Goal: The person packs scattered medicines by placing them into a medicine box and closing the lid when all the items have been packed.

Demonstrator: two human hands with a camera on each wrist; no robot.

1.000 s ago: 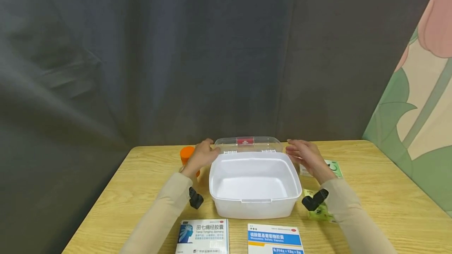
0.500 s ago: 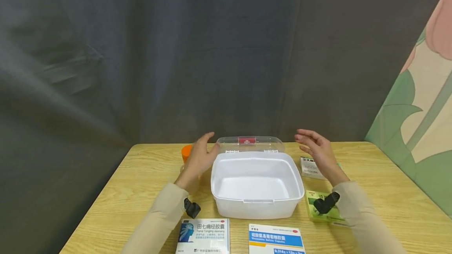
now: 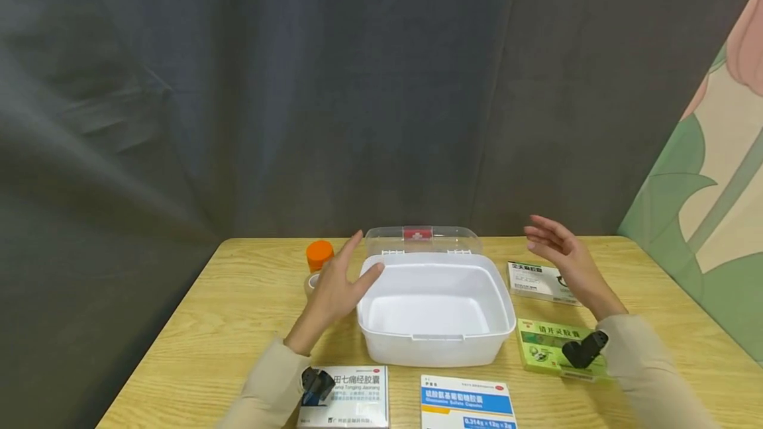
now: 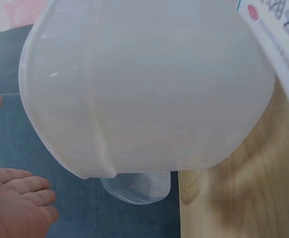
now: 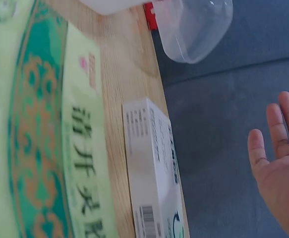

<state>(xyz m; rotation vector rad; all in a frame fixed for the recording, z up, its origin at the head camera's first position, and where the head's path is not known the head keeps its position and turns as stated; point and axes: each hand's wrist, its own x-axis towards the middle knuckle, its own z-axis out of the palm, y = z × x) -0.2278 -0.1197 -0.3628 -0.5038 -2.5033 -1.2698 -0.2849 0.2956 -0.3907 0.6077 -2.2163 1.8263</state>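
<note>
A white plastic box (image 3: 435,349) stands mid-table with its clear lid (image 3: 381,241) swung back behind it; a red label with a white cross marks the lid. My left hand (image 3: 336,290) hovers at the box's left side, thumb and fingers spread, holding nothing. Off to the right, my right hand (image 3: 566,260) is raised above a white medicine box (image 3: 539,281), its fingers loosely extended around nothing. Below that wrist lies a green medicine box (image 3: 545,349), partly covered by the wrist camera. In the left wrist view the box's side wall (image 4: 174,89) fills the middle.
An orange-capped bottle (image 3: 320,253) stands left of the box, beside a pale roll (image 3: 312,281) partly behind my left hand. Two more medicine cartons lie in front: a white-and-blue one (image 3: 357,399) and a blue-banded one (image 3: 467,402). A dark curtain (image 3: 381,98) hangs behind the table.
Both hands have drawn away from the lid. The left came back toward me and its fingers spread; the right moved right and nearer. The lid stays swung back.
</note>
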